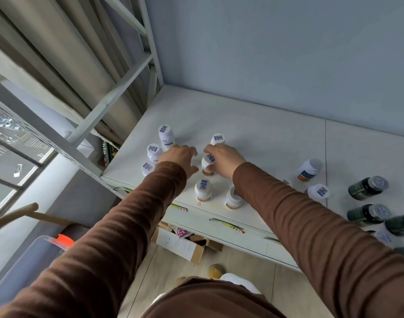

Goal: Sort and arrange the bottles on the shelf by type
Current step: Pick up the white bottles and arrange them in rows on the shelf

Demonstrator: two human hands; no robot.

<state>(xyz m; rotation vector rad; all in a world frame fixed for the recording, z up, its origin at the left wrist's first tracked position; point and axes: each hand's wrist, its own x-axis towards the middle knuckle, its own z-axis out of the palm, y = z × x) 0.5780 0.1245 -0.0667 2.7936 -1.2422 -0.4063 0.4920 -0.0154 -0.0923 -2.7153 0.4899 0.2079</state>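
Head view, looking down on a white shelf (pixel 242 125) set against a pale wall. I see both arms in brown sleeves reaching over the front edge. The right hand (pixel 224 158) grasps a white bottle (pixel 207 166) with a tan band at its base, fingers curled over the cap and thumb against the side; the bottle stands on the shelf near the front left. The left hand (pixel 181 156) is released, fingers loosely spread, holding nothing and hovering just beside that bottle. To its left I note three white bottles in a row: the rear bottle (pixel 166 137), the middle bottle (pixel 154 152) and the front bottle (pixel 147 168), the last partly hidden by the left sleeve. A further white bottle (pixel 217 139) stands just behind the right hand. Two more, one (pixel 203 189) and another (pixel 232 198), stand near the front edge. Right of the right arm, a grey-capped bottle (pixel 309 169) and a white-capped bottle (pixel 318 192) stand well apart from the left group. Dark green bottles (pixel 367 187) are clustered at the far right. Below the shelf, an open cardboard box (pixel 189 245) rests on the floor.
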